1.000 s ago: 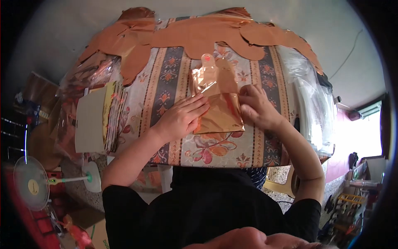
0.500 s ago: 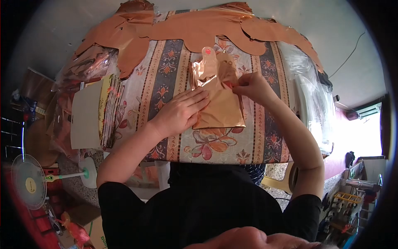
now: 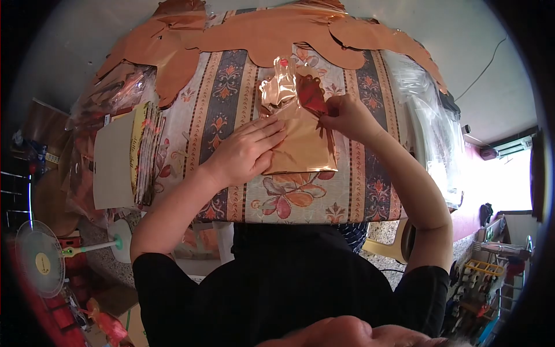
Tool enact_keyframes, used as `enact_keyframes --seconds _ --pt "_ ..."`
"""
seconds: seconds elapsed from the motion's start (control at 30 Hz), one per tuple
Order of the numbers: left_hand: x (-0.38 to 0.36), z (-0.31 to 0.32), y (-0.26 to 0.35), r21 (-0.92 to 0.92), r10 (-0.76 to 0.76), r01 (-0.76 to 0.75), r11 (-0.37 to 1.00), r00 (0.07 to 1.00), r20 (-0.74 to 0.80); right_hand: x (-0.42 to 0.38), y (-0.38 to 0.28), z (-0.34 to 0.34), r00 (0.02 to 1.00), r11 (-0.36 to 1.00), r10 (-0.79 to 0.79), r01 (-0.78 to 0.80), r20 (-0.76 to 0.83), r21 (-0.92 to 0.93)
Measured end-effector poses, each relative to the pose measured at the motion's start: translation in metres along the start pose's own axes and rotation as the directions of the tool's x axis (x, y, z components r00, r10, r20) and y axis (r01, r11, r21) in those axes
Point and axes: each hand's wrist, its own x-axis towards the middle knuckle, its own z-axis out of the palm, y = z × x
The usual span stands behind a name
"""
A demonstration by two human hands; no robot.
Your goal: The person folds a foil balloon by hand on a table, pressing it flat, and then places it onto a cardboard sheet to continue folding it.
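A shiny gold foil piece [image 3: 300,144], like a flat bag with a scalloped top and a narrow tab, lies on the patterned tablecloth [image 3: 289,214]. Its upper right part is turned back and shows red. My left hand [image 3: 250,148] rests on the left side of the foil with its fingers stretched out flat. Along the right edge, my right hand [image 3: 350,119] pinches the foil between thumb and fingers. The far ends of those fingertips are partly hidden.
Copper-coloured cut-out sheets [image 3: 260,36] spread along the table's far edge. A stack of folded cards [image 3: 124,159] stands at the left, and clear plastic packs [image 3: 428,133] lie at the right. A fan [image 3: 41,260] is on the lower left.
My right hand has pulled the foil's upper right part open, so more of the red side shows. My left hand stays flat on the foil. The whole view has shifted slightly.
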Motion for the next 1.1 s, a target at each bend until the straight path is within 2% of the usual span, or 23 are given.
enact_keyframes --seconds 0.13,0.2,0.23,0.3,0.33,0.4,0.43,0.47,0.53,0.6,0.67,0.83,0.9,1.1 --pt "0.001 -0.001 0.002 -0.028 -0.015 0.014 1.0 1.0 -0.025 0.0 -0.002 -0.002 0.999 0.997 -0.032 0.034 0.024 -0.075" --pt "0.0 0.0 0.003 -0.023 -0.02 0.02 1.0 1.0 -0.024 -0.005 0.002 0.003 0.99 0.994 -0.071 0.08 -0.12 0.071" --pt "0.001 0.0 0.003 -0.021 -0.023 0.023 1.0 0.999 -0.023 -0.008 0.004 0.004 0.989 0.995 -0.066 0.076 -0.133 0.071" --pt "0.002 -0.002 0.004 -0.013 -0.017 0.017 1.0 1.0 -0.012 -0.018 0.011 0.004 0.99 0.946 -0.066 0.102 -0.123 0.308" --pt "0.002 -0.003 0.004 -0.008 -0.026 0.026 1.0 1.0 -0.003 -0.024 0.014 0.003 0.99 0.947 -0.059 0.097 -0.132 0.307" --pt "0.001 -0.002 0.004 -0.016 -0.029 0.029 0.999 1.0 0.004 -0.041 0.022 0.002 0.966 0.952 -0.131 0.185 -0.222 0.243" --pt "0.001 -0.002 0.004 -0.022 -0.044 0.044 0.999 0.999 0.007 -0.052 0.025 -0.002 0.962 0.955 -0.196 0.231 -0.19 0.184" --pt "0.001 -0.003 0.005 -0.022 -0.031 0.031 0.999 0.999 0.013 -0.059 0.026 0.0 0.961 0.957 -0.187 0.225 -0.201 0.184" --pt "0.002 -0.004 0.006 -0.015 -0.043 0.043 0.999 0.999 0.014 -0.07 0.03 0.003 0.808 0.839 -0.532 0.544 -0.254 -0.026" --pt "0.003 -0.005 0.007 -0.024 -0.035 0.036 0.999 0.999 0.025 -0.077 0.031 0.005 0.813 0.841 -0.536 0.538 -0.226 -0.057" --pt "0.003 -0.004 0.006 -0.03 -0.035 0.036 0.999 0.999 0.034 -0.079 0.028 0.008 0.775 0.8 -0.6 0.578 -0.199 -0.162" --pt "0.003 -0.003 0.007 -0.024 -0.042 0.043 0.999 0.999 0.028 -0.08 0.029 0.01 0.786 0.8 -0.596 0.563 -0.164 -0.208" --pt "0.004 -0.004 0.008 -0.019 -0.047 0.047 0.999 0.998 0.031 -0.08 0.028 0.006 0.781 0.771 -0.618 0.581 -0.09 -0.26" --pt "0.005 -0.007 0.011 -0.014 -0.056 0.057 0.998 0.998 0.034 -0.073 0.028 0.002 0.749 0.726 -0.662 0.632 -0.027 -0.27"
